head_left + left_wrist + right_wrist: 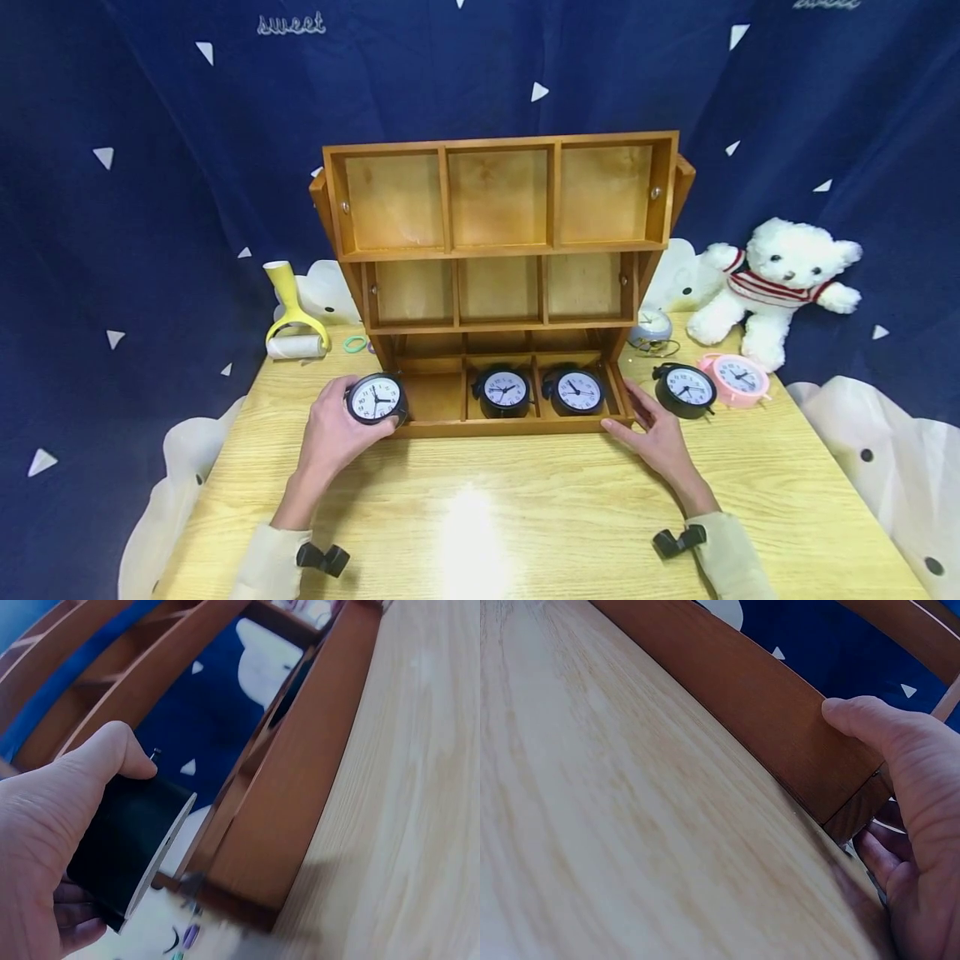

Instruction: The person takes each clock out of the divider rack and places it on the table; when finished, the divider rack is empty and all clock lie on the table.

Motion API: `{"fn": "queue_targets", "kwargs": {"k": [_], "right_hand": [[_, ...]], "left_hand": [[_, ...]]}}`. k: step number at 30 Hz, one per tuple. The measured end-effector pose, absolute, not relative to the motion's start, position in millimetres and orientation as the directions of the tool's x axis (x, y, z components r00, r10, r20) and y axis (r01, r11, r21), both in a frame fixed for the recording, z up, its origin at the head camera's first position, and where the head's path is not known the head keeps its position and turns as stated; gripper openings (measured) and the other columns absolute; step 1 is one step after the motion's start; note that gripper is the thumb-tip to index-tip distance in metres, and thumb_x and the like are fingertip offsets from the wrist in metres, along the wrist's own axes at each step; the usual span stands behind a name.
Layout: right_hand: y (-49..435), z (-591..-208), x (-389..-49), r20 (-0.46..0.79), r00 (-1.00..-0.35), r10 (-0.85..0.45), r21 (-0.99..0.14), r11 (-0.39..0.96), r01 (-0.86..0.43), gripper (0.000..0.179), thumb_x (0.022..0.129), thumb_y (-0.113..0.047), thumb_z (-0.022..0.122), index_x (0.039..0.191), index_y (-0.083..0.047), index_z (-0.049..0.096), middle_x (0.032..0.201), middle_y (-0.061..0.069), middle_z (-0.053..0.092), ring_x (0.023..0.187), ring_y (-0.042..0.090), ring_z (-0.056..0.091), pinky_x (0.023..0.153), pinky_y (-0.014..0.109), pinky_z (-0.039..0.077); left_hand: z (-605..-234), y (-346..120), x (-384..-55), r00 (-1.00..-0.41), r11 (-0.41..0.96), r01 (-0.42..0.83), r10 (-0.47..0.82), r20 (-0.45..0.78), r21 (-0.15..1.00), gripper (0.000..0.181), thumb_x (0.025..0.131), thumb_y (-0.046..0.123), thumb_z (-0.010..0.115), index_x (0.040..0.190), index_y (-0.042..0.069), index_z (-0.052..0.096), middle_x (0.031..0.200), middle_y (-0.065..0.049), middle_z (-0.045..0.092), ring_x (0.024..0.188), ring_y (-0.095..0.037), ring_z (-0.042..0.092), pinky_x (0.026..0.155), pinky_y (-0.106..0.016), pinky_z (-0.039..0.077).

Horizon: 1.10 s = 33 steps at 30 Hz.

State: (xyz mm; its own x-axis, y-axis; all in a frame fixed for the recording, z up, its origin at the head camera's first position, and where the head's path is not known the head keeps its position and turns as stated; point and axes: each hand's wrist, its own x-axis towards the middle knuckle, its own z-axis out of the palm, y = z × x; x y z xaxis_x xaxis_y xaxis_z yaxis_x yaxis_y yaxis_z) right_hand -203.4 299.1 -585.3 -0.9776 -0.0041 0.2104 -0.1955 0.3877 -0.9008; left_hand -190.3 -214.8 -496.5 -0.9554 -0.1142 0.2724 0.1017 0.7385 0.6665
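Note:
A wooden three-tier rack (498, 427) stands on the table. Two black alarm clocks sit in its bottom tier, one in the middle compartment (504, 391) and one in the right (577, 391). The bottom left compartment has nothing in it. My left hand (341, 421) grips a third black alarm clock (375, 398) at the rack's front left corner; the left wrist view shows that clock (127, 847) from the side, between thumb and fingers. My right hand (647, 425) rests against the rack's front right corner, thumb (855, 720) on the front board (727, 697), fingers straight along the side wall.
To the right of the rack are another black clock (684, 389), a pink clock (738, 379), a pale grey clock (651, 327) and a white teddy bear (776, 279). A yellow lint roller (294, 321) and a green ring (355, 343) lie at the back left. Bare wood (480, 517) stretches in front.

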Motion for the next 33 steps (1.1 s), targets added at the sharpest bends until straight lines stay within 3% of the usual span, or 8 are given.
{"fn": "queue_targets", "kwargs": {"k": [12,20,33], "right_hand": [[300,-584,-205,0.227,-0.974,-0.009,-0.898,0.385,-0.213,0.082,0.086,-0.013,0.088,0.156,-0.004,0.046,0.161,0.022,0.043,0.143,0.041,0.045,0.104,0.006,0.038],[300,-587,-202,0.239,-0.971,0.004,-0.894,0.39,-0.218,0.08,0.086,-0.012,0.088,0.155,-0.003,0.048,0.159,0.023,0.045,0.14,0.037,0.048,0.104,0.007,0.039],[300,-588,-204,0.23,-0.973,-0.011,-0.899,0.381,-0.217,0.082,0.087,-0.012,0.087,0.157,-0.003,0.045,0.161,0.023,0.042,0.144,0.043,0.044,0.104,0.005,0.037]], "left_hand": [[-510,-256,-206,-0.931,0.747,0.053,-0.202,0.303,0.662,0.085,0.065,0.032,0.095,0.133,-0.002,0.058,0.126,-0.022,0.063,0.114,-0.04,0.061,0.092,-0.058,0.053],[-521,-276,-223,-0.935,0.766,0.052,-0.188,0.3,0.641,0.083,0.067,0.033,0.093,0.133,-0.003,0.057,0.127,-0.023,0.061,0.117,-0.04,0.058,0.096,-0.058,0.05],[-548,-293,-251,-0.95,0.757,0.037,-0.177,0.259,0.652,0.082,0.069,0.03,0.094,0.132,-0.005,0.056,0.126,-0.026,0.061,0.118,-0.042,0.056,0.1,-0.058,0.048]]}}
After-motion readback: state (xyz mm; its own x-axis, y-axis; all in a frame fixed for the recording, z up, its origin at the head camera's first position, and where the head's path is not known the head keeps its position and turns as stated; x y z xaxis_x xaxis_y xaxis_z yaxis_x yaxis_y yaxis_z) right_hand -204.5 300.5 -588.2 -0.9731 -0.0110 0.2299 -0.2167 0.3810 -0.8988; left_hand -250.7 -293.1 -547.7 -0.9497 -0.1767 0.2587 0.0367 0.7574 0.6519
